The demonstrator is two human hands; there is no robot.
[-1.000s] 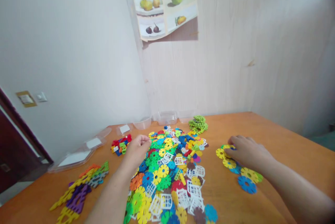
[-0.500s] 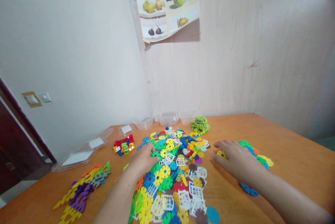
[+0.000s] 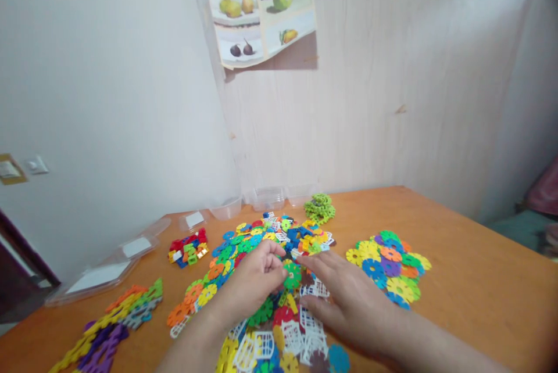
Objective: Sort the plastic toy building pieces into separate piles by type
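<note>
Curled fingers and a bent thumb close my left hand [image 3: 264,271] over the middle of a mixed pile of plastic pieces. At its thumb tip, a green flower-shaped disc [image 3: 292,276] is pinched by the edge. To the right of this disc, my right hand [image 3: 346,297] is open, palm down over the pile's right side, fingers stretched and thumb apart. White plastic window-frame pieces [image 3: 291,335] lie below and between the hands. A separate heap of coloured flower discs [image 3: 391,269] lies beyond my right wrist.
Interlocking strips [image 3: 102,326] lie at the left on the wooden table [image 3: 471,268]. Small building blocks [image 3: 188,247] form a cluster behind them. Green linked pieces [image 3: 319,209] stand near the wall, beside clear plastic tubs [image 3: 226,208]. Flat lids [image 3: 98,278] line the left edge.
My right hand has moved left from the separate disc heap to the main pile, uncovering that heap. My left hand now has a green disc at its fingertips. The view has turned right.
</note>
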